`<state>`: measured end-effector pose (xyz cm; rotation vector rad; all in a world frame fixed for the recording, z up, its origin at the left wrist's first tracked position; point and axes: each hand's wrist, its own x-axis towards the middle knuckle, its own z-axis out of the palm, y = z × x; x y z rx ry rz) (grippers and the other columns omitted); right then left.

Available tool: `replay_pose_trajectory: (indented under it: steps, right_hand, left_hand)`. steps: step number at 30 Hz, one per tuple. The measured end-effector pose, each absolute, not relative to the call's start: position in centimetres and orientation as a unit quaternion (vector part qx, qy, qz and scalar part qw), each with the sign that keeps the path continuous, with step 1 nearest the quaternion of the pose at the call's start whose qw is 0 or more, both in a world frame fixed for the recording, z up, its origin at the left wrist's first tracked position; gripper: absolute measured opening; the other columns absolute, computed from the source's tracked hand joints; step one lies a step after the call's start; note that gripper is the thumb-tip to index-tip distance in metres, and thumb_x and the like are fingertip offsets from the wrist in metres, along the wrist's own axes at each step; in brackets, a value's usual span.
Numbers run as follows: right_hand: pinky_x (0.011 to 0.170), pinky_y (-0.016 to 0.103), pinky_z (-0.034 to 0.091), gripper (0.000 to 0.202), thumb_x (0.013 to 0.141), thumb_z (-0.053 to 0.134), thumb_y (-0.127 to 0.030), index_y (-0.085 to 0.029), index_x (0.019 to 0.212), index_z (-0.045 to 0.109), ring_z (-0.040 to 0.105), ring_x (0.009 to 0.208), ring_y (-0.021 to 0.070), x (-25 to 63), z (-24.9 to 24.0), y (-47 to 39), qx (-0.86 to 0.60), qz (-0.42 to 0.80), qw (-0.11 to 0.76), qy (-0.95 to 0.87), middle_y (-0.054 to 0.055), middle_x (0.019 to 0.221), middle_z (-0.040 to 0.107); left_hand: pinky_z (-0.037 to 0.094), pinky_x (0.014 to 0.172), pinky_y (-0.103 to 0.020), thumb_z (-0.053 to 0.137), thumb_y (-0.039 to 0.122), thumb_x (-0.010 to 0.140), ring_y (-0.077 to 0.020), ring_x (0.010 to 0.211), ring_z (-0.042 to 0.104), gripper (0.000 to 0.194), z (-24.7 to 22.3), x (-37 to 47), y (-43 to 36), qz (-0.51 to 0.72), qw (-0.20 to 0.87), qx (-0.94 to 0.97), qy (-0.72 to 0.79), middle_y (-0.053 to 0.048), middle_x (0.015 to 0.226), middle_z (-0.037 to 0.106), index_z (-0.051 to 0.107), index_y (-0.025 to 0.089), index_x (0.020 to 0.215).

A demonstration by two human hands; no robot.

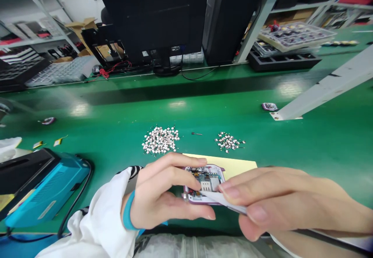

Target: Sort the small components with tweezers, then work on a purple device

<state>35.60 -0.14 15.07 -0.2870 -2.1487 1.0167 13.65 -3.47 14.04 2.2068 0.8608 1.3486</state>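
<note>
A small open device (214,178) with a white and purple frame and a circuit board inside sits at the bottom centre, over the edge of a yellow sheet (241,166). My left hand (163,192), with a teal wristband, holds the device from the left; one fingertip rests on the board. Pinched in my right hand (274,199) is a pale, thin pointed tool (224,200), its tip at the device's lower inside edge. Beyond the hands lie a larger pile of small white parts (161,140) and a smaller pile (229,142).
A tiny dark piece (196,133) lies between the piles. A teal machine (46,192) with a cable stands at left. A slanted white post (326,85) meets the green bench at right, beside another device (269,106). A monitor (160,17) and trays (294,36) stand behind.
</note>
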Motion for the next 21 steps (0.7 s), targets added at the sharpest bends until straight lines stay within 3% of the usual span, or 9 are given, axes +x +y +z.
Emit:
replay_pose_trajectory:
  steps: [4, 9, 15, 21]
  right_hand:
    - [0.077, 0.021, 0.053, 0.019, 0.081, 0.058, -0.017, -0.023, 0.098, 0.062, 0.062, 0.088, 0.0150, 35.15, 14.70, -0.89, -0.133, 0.384, 0.420, -0.811, 0.001, 0.093, 0.064]
    - [0.077, 0.022, 0.053, 0.016, 0.082, 0.055, -0.017, -0.023, 0.096, 0.062, 0.062, 0.086, 0.0149, 35.08, 15.09, -0.98, -0.132, 0.380, 0.411, -0.818, 0.002, 0.092, 0.065]
    - [0.080, 0.023, 0.053, 0.043, 0.069, 0.066, -0.003, -0.024, 0.106, 0.055, 0.060, 0.092, 0.0172, 35.62, 15.09, -0.70, -0.120, 0.354, 0.369, -0.851, 0.001, 0.097, 0.063]
    - [0.086, 0.027, 0.051, 0.048, 0.067, 0.064, 0.002, -0.022, 0.108, 0.054, 0.058, 0.097, 0.0175, 35.66, 14.58, -0.88, -0.103, 0.369, 0.367, -0.847, 0.000, 0.101, 0.061]
  left_hand:
    - [0.053, 0.070, -0.019, 0.069, 0.030, 0.067, -0.0141, 0.085, 0.062, 0.026, 14.39, 13.63, -3.48, 0.479, 0.205, 0.794, 0.314, -0.011, 0.097, 0.063, 0.055, 0.012, 0.080]
    - [0.053, 0.072, -0.019, 0.068, 0.027, 0.068, -0.0148, 0.088, 0.062, 0.025, 14.49, 13.60, -3.48, 0.478, 0.198, 0.797, 0.311, -0.011, 0.097, 0.063, 0.055, 0.012, 0.083]
    - [0.055, 0.073, -0.021, 0.067, 0.028, 0.069, -0.0156, 0.088, 0.062, 0.027, 14.39, 13.47, -3.65, 0.469, 0.176, 0.808, 0.311, -0.011, 0.099, 0.062, 0.055, 0.013, 0.087]
    - [0.055, 0.074, -0.019, 0.072, 0.022, 0.064, -0.0147, 0.089, 0.062, 0.029, 14.44, 12.95, -3.72, 0.455, 0.174, 0.817, 0.308, -0.010, 0.103, 0.061, 0.054, 0.013, 0.085]
